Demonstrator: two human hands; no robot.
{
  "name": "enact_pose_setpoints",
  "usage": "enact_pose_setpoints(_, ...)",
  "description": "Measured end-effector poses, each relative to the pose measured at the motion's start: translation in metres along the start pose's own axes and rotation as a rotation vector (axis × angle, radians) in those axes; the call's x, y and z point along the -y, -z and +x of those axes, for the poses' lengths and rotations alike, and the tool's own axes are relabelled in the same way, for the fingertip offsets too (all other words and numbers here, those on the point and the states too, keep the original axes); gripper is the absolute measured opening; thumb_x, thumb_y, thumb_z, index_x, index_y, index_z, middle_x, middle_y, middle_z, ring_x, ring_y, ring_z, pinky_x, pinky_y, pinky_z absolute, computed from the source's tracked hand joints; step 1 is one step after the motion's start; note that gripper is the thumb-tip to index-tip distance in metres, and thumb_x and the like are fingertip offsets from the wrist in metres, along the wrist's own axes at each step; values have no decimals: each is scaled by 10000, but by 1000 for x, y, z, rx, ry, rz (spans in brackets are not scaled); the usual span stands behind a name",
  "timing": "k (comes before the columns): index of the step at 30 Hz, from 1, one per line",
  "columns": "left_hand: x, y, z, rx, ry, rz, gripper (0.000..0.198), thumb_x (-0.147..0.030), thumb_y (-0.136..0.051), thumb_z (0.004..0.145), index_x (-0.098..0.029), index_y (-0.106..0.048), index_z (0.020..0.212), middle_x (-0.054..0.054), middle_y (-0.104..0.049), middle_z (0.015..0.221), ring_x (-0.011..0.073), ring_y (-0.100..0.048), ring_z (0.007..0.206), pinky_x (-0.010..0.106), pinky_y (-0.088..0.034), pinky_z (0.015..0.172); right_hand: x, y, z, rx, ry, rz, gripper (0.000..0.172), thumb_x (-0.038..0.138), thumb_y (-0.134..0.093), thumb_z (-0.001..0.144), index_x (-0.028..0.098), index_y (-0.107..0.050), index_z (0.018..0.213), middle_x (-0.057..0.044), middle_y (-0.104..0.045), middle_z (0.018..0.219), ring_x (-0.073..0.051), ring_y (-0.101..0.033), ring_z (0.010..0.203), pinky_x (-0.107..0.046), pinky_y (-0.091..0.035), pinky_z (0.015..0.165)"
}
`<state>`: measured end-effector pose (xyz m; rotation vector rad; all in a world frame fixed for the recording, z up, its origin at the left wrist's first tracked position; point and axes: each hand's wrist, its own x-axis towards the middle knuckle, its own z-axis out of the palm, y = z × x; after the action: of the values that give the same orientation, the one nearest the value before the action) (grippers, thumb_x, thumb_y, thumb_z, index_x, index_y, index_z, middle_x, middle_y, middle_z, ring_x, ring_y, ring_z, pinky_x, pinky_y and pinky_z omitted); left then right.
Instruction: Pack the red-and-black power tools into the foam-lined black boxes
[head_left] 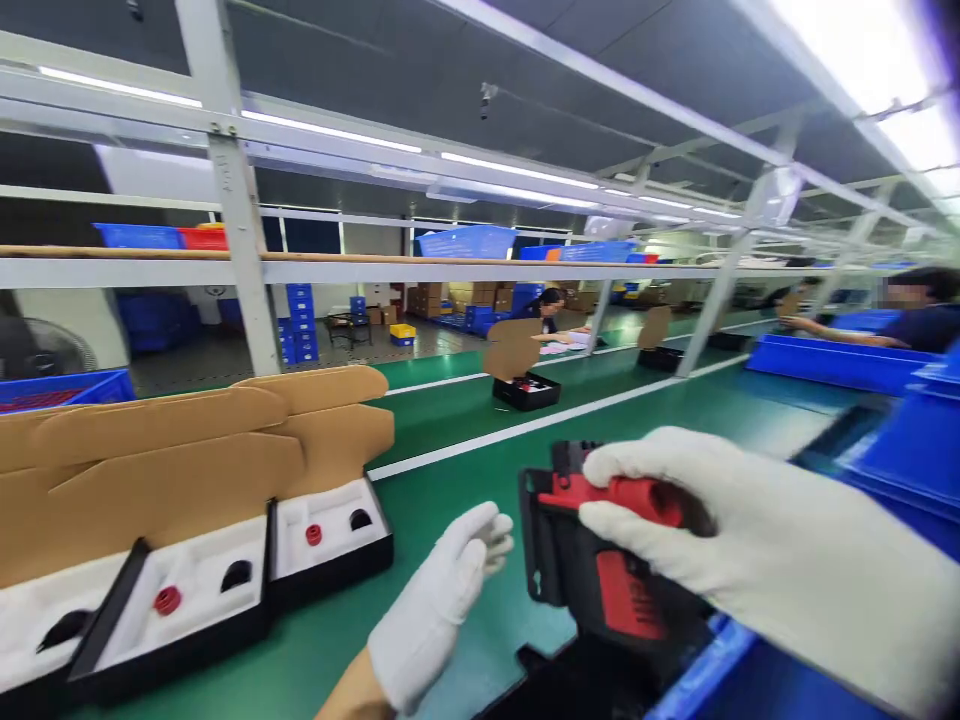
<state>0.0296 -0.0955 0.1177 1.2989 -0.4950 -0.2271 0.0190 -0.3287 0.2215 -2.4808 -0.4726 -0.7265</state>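
My right hand point(742, 520), in a white glove, grips a red-and-black plastic tool point(630, 595) by its red cylindrical part, thumb and fingers on either side. A flat black plate stands at the tool's left end. To its left, my left hand point(442, 600), also gloved in white, is raised over the green work surface with fingers slightly curled and apart, holding nothing. Farther left stand open black boxes point(330, 570) with brown cardboard lids point(337, 430). Their white inserts hold a red round part point(313, 534) and a black half-round piece point(361, 519) each.
A blue bin point(772, 665) stands at the lower right, beneath my right hand. More blue bins point(840, 365) line the right side. Open boxes point(525, 390) sit along the green line point(465, 440). Two co-workers are farther back. A metal post point(244, 240) and shelf rail rise ahead.
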Motion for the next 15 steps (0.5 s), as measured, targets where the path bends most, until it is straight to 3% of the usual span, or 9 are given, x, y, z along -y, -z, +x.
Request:
enact_pose_setpoints(2, -1, -3, 0, -54, -7, -236, 833, -747, -563, 845, -163, -498, 1436, 142, -559, 1437, 294, -497, 1363, 457, -363, 1199, 28, -26, 16, 181, 112, 150, 462, 754, -561, 828, 310, -688, 829, -22, -648, 809, -219, -589, 670, -341, -505, 589)
enact_pose_setpoints(4, 0, 4, -4, -182, 80, -434, 743, -720, -553, 866, -145, -594, 1334, 133, -678, 1257, 297, -578, 1270, 457, -409, 1152, 42, -56, 24, 320, 135, 293, 379, 667, -618, 802, 310, -707, 892, -17, -670, 875, -228, -623, 755, -340, -544, 671)
enact_pose_setpoints(7, 6, 28, -16, -376, 150, -628, 739, -739, -595, 811, -101, -665, 1179, 124, -742, 951, 293, -697, 998, 462, -508, 1009, 34, -105, 28, 419, 51, 455, 467, 653, -622, 811, 306, -671, 1120, -26, -679, 1043, -242, -641, 904, -343, -566, 802)
enact_pose_setpoints(9, 14, 46, -27, -503, 93, -678, 720, -726, -637, 783, -86, -681, 1109, 110, -732, 850, 261, -705, 858, 435, -529, 942, 24, -139, 26, 534, -9, 492, 494, 729, -523, 867, 287, -661, 1038, -32, -672, 953, -238, -623, 834, -345, -559, 757)
enact_pose_setpoints(12, 22, 60, -42, -633, 12, -695, 725, -723, -682, 746, -81, -691, 1082, 103, -730, 859, 233, -689, 818, 394, -525, 916, 28, -185, 16, 858, -3, 709, 574, 787, -435, 904, 253, -642, 874, -41, -652, 855, -250, -604, 808, -365, -555, 744)
enact_pose_setpoints(15, 20, 63, -54, -653, 3, -634, 753, -714, -720, 727, -86, -691, 1142, 114, -737, 986, 256, -680, 950, 386, -499, 969, 53, -216, -1, 1012, 40, 1147, 610, 786, -528, 881, 227, -699, 1056, -86, -677, 1038, -299, -594, 1060, -430, -531, 959)
